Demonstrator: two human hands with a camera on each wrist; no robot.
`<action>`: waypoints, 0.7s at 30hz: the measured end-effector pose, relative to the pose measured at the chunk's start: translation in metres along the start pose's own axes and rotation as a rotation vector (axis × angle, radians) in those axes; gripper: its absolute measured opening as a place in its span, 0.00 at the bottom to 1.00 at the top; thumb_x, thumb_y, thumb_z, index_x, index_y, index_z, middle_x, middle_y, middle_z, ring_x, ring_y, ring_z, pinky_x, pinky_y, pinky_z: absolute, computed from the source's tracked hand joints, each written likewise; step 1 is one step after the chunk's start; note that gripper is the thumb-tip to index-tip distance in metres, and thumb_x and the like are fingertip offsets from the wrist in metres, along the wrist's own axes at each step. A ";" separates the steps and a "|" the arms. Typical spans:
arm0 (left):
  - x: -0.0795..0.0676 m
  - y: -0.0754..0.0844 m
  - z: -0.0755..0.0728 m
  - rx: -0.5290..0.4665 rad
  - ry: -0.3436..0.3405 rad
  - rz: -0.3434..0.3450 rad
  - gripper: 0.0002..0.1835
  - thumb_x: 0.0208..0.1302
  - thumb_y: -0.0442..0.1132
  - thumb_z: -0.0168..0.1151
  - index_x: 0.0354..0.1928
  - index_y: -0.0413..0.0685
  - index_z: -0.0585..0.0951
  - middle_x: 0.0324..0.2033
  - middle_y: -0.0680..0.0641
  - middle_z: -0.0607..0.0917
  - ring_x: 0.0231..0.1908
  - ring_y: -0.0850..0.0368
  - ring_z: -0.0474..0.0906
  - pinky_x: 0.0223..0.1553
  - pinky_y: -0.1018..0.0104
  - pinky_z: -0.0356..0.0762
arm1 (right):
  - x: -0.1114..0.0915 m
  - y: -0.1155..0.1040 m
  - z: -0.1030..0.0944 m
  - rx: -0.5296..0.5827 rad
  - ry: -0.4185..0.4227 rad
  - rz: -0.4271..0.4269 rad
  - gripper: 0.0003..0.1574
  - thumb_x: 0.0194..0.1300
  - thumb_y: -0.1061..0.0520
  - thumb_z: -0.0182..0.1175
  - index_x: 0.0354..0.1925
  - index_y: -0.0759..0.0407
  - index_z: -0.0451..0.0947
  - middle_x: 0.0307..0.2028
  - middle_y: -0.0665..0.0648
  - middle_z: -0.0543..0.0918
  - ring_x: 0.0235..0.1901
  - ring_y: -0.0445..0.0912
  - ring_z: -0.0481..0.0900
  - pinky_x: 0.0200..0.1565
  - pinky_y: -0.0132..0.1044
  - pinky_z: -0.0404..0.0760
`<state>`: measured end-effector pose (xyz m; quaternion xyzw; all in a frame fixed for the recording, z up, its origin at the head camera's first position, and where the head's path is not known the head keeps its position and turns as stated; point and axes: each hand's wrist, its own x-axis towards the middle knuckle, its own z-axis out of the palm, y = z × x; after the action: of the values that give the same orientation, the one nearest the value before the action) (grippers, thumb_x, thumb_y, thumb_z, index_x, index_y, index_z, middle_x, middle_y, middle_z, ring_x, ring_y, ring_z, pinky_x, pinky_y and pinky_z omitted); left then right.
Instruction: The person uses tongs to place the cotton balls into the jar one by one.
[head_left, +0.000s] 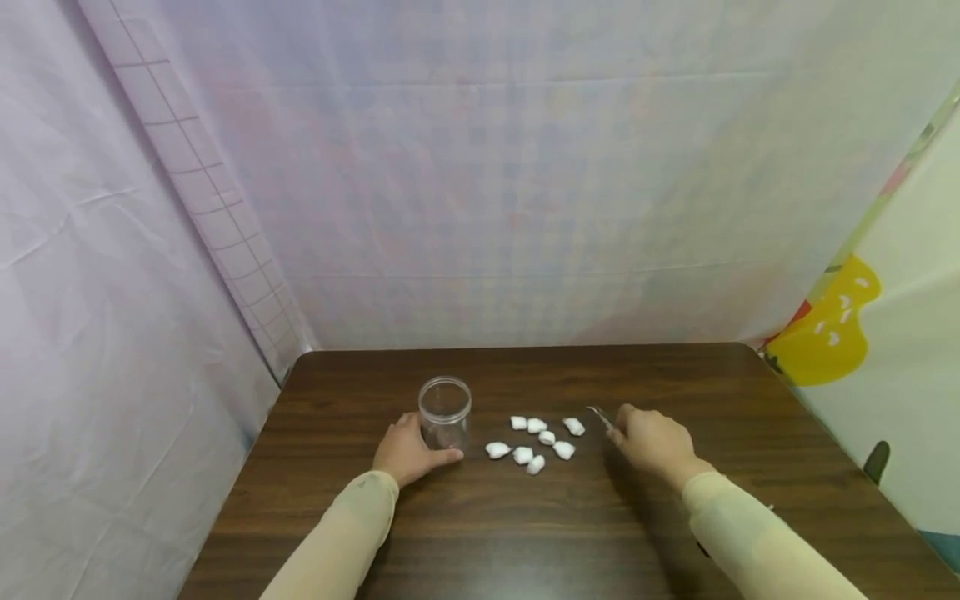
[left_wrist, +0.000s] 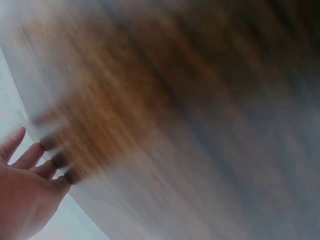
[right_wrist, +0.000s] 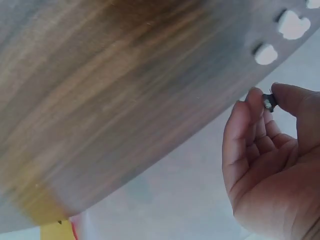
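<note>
On the brown table, a clear jar [head_left: 444,408] stands upright with its open mouth up. My left hand [head_left: 408,452] holds it low on its left side, the thumb lying across the front; the jar does not show in the left wrist view, where only the hand [left_wrist: 32,187] appears. Several white cotton balls [head_left: 522,455] lie loose to the jar's right. My right hand [head_left: 654,442] pinches a pair of metal tweezers [head_left: 602,416] between thumb and fingers, their tips pointing left toward the rightmost cotton ball [head_left: 573,427] and apart from it. The right wrist view shows the tweezers' end [right_wrist: 269,102].
The wooden table [head_left: 480,533] ends at a pale curtain [head_left: 510,208] behind, with a white sheet [head_left: 97,333] on the left. A white cloth with a yellow print [head_left: 832,342] hangs on the right. A small dark thing [head_left: 702,550] is partly hidden by the right forearm.
</note>
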<state>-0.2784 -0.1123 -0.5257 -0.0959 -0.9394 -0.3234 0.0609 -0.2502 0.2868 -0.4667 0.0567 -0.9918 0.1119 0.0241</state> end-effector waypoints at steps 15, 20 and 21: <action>-0.001 0.005 -0.001 0.012 -0.004 -0.002 0.47 0.42 0.68 0.77 0.58 0.43 0.78 0.52 0.40 0.81 0.55 0.39 0.76 0.66 0.38 0.62 | 0.004 -0.015 -0.015 0.009 0.008 -0.105 0.11 0.63 0.46 0.67 0.35 0.52 0.82 0.27 0.48 0.82 0.24 0.44 0.77 0.23 0.48 0.77; -0.001 0.004 -0.001 0.012 0.001 -0.002 0.46 0.41 0.68 0.77 0.58 0.43 0.78 0.52 0.40 0.81 0.56 0.39 0.76 0.66 0.37 0.61 | 0.003 -0.020 -0.015 0.001 -0.001 -0.126 0.11 0.62 0.46 0.68 0.32 0.50 0.81 0.26 0.48 0.82 0.24 0.45 0.77 0.23 0.48 0.77; -0.001 0.004 0.000 0.013 0.001 -0.005 0.47 0.41 0.68 0.77 0.58 0.44 0.78 0.53 0.40 0.81 0.56 0.39 0.76 0.67 0.37 0.60 | 0.003 -0.021 -0.015 -0.004 -0.006 -0.127 0.11 0.62 0.45 0.68 0.32 0.49 0.81 0.26 0.48 0.82 0.23 0.45 0.77 0.23 0.48 0.77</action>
<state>-0.2765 -0.1095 -0.5232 -0.0933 -0.9416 -0.3176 0.0611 -0.2499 0.2699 -0.4474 0.1200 -0.9865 0.1078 0.0281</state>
